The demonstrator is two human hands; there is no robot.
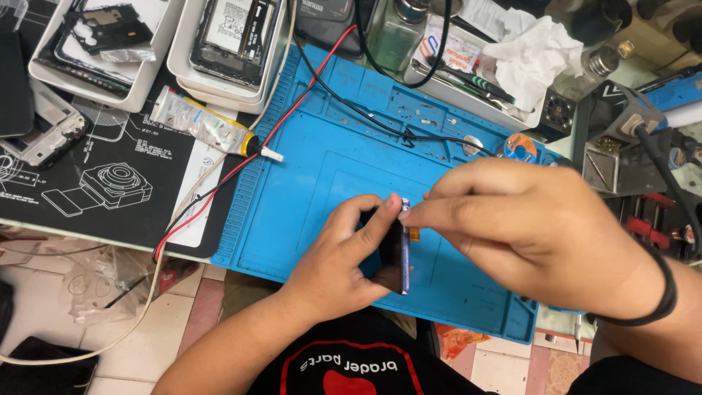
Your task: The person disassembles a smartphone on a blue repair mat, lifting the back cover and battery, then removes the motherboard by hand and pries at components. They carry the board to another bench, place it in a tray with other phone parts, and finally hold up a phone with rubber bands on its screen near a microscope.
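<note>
Both hands grip a thin dark phone part held on edge above the blue work mat.

The left hand (pixel 340 252) clasps the phone part (pixel 398 245) from its 9 o'clock side, thumb across the upper edge. The right hand (pixel 534 227) pinches the top of the same part with its fingertips (pixel 413 214) from 3 o'clock; a black band sits on that wrist. The part stands edge-up over the centre of the blue mat (pixel 307 183). A glue tube (pixel 208 126) lies at the mat's 10 o'clock, red and black wires (pixel 307 77) crossing at 11 o'clock, white trays (pixel 179 69) beyond.
</note>
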